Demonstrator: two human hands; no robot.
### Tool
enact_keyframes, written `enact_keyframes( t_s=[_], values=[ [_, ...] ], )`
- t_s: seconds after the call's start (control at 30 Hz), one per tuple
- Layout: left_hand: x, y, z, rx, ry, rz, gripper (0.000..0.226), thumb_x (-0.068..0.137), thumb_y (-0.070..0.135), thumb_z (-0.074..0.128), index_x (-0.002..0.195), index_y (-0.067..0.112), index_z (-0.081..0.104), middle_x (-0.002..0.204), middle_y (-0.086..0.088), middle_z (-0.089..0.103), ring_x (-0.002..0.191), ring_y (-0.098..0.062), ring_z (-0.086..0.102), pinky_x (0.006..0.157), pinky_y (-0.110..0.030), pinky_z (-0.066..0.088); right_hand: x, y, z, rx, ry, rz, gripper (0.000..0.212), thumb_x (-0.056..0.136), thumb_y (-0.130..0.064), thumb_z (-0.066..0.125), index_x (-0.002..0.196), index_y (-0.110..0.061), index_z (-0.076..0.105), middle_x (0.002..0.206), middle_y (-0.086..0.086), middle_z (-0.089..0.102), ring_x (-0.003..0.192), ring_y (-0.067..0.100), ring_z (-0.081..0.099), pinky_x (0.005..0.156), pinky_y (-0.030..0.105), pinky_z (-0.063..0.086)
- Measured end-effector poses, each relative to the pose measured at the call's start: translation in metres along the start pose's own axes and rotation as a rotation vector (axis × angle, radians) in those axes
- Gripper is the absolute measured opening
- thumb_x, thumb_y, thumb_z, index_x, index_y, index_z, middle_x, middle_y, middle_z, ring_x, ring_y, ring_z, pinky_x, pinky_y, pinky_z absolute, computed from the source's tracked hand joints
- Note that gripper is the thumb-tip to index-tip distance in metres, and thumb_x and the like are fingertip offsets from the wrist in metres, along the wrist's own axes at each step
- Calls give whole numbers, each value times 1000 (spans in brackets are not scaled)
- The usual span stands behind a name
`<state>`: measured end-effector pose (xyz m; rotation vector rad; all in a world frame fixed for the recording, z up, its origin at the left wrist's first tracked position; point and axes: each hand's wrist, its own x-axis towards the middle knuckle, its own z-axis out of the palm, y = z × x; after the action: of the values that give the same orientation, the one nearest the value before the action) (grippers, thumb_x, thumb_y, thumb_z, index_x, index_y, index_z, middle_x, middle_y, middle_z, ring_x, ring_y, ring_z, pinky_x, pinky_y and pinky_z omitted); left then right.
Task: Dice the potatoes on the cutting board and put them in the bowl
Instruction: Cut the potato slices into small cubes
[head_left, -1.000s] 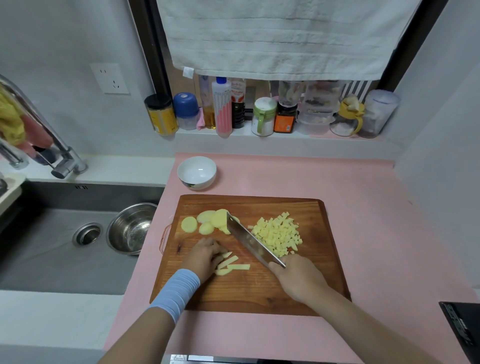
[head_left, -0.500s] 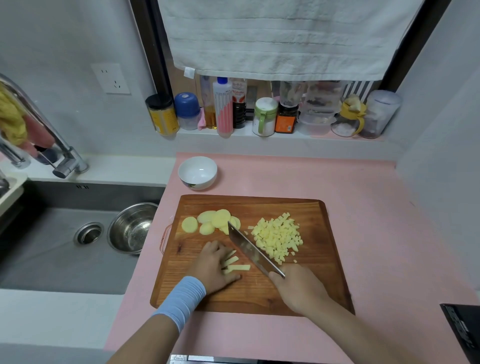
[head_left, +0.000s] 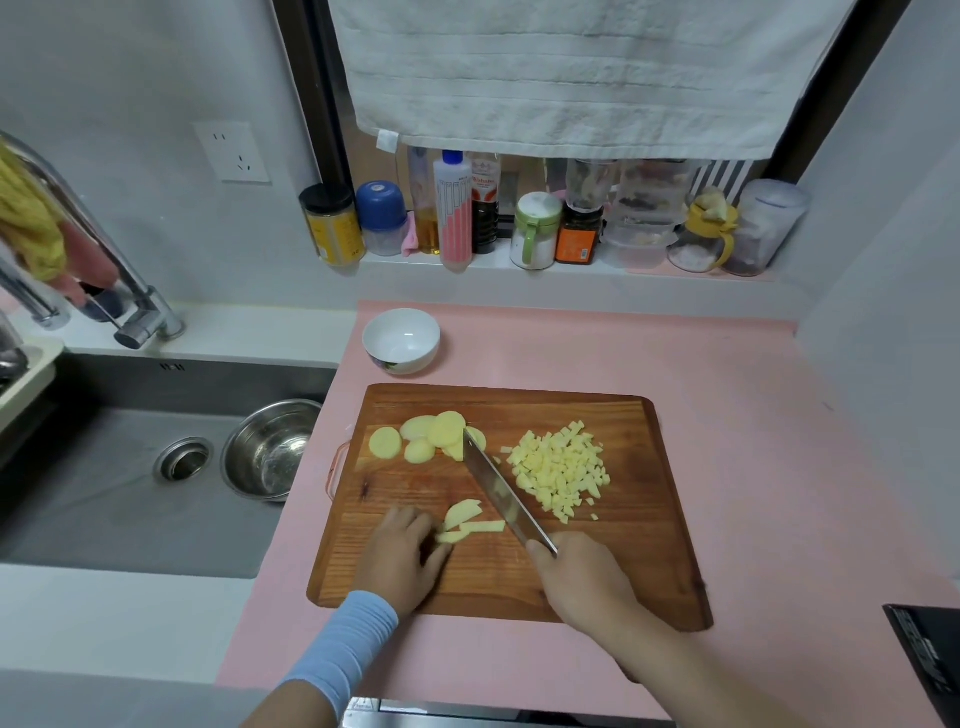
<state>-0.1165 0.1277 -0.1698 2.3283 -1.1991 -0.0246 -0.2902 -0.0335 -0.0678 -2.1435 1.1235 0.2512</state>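
A wooden cutting board (head_left: 649, 561) lies on the pink counter. Round potato slices (head_left: 426, 439) sit at its back left and a heap of diced potato (head_left: 561, 467) at its right. Near the board's middle lie a few potato strips (head_left: 467, 522); my left hand (head_left: 402, 556) holds them down with curled fingers. My right hand (head_left: 582, 579) grips the handle of a cleaver (head_left: 501, 491), whose blade runs diagonally between the strips and the dice. An empty white bowl (head_left: 401, 340) stands just behind the board.
A sink (head_left: 104, 493) with a steel bowl (head_left: 270, 449) is at the left, a tap (head_left: 104, 270) above it. Bottles and jars (head_left: 540, 223) line the back ledge under a hanging towel (head_left: 571, 73). A dark object (head_left: 930, 660) sits at the right edge.
The cleaver has shifted slightly right, off the strips, which now lie more exposed. My left hand has drawn back a little toward the board's near edge.
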Motion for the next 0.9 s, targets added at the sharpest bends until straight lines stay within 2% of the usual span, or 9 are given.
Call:
enact_keyframes(
  t_s=[0.1, 0.17, 0.27, 0.37, 0.43, 0.5, 0.67, 0.8, 0.9],
  values=[
    [-3, 3, 3, -35, 42, 32, 14, 77, 26, 83, 86, 24, 73, 85, 12, 63, 84, -8, 49, 77, -17, 40, 5, -8, 3, 22, -22, 12, 37, 102, -50, 46, 80, -25, 60, 76, -6, 67, 76, 18, 66, 64, 32, 50],
    [-5, 2, 6, -87, 48, 68, 9, 83, 33, 76, 84, 24, 74, 83, 13, 65, 84, -5, 48, 76, -21, 42, 8, -14, 6, 31, -37, -2, 38, 102, -50, 46, 76, -25, 57, 72, -7, 63, 72, 20, 63, 59, 31, 44],
    [-8, 5, 9, -90, 36, 107, 25, 88, 47, 59, 81, 28, 73, 81, 16, 65, 82, -7, 50, 74, -26, 43, 10, -19, 7, 12, -40, -28, 39, 102, -50, 46, 74, -25, 56, 71, -7, 61, 71, 18, 62, 55, 30, 39],
    [-1, 9, 6, -116, 35, 62, 17, 83, 40, 72, 89, 24, 70, 92, 13, 61, 88, -8, 47, 79, -21, 40, 10, -18, 2, -11, -40, -25, 40, 102, -52, 46, 76, -24, 59, 73, -6, 65, 73, 17, 64, 59, 30, 45],
    [6, 9, 6, -122, -6, 9, 34, 77, 36, 80, 105, 23, 66, 109, 11, 57, 102, -7, 44, 91, -16, 35, 8, -12, -2, -29, -34, -30, 39, 102, -51, 45, 81, -23, 64, 76, -6, 67, 74, 16, 65, 66, 32, 52],
    [12, 8, 9, -108, -57, 6, 46, 78, 39, 77, 118, 21, 61, 119, 9, 55, 110, -10, 43, 98, -21, 35, 5, -6, -7, -54, -22, -35, 38, 103, -49, 45, 85, -23, 67, 76, -6, 67, 73, 14, 64, 67, 31, 53],
    [10, 20, 17, -133, -56, -84, 43, 79, 41, 76, 113, 17, 62, 110, 4, 55, 104, -14, 43, 92, -23, 36, 0, -2, -8, -89, -31, -31, 41, 103, -48, 46, 72, -23, 57, 72, -5, 65, 71, 15, 64, 61, 31, 47],
    [1, 29, 26, -146, 3, -161, 47, 78, 44, 79, 113, 17, 62, 107, 3, 56, 102, -17, 44, 91, -30, 41, -1, -8, -3, -95, -69, -48, 38, 103, -49, 46, 80, -24, 63, 74, -4, 67, 73, 17, 66, 66, 34, 51],
    [-5, 27, 26, -143, 49, -109, 46, 79, 47, 75, 112, 17, 62, 110, 3, 55, 102, -17, 45, 92, -31, 43, 1, -8, -5, -117, -68, -70, 41, 102, -50, 45, 81, -20, 64, 75, -3, 68, 74, 18, 66, 71, 37, 54]
  ],
)
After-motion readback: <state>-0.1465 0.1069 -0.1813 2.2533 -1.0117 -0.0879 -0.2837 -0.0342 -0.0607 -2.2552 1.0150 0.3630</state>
